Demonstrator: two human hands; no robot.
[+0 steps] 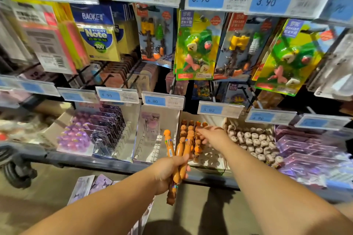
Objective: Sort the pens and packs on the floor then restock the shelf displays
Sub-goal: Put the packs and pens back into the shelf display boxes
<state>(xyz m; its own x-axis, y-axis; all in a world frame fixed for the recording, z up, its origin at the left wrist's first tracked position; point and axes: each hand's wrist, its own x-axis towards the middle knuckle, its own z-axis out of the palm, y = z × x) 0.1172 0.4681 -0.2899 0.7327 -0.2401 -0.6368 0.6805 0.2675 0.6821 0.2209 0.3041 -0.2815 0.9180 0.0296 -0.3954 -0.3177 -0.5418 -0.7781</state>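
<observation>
Orange pens (180, 150) in left hand (170, 171), BAOKE Sticky Note pack (97, 34)

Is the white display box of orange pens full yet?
No, the front rows of the white cardboard display box show empty holes, and the left hand holds a bunch of orange plastic pens.

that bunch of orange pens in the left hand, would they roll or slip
Probably stiff: the orange pens stick straight out of the left hand without drooping. Their rounded glossy barrels would likely roll if laid flat. Held as a bunch, one could slip out.
</observation>
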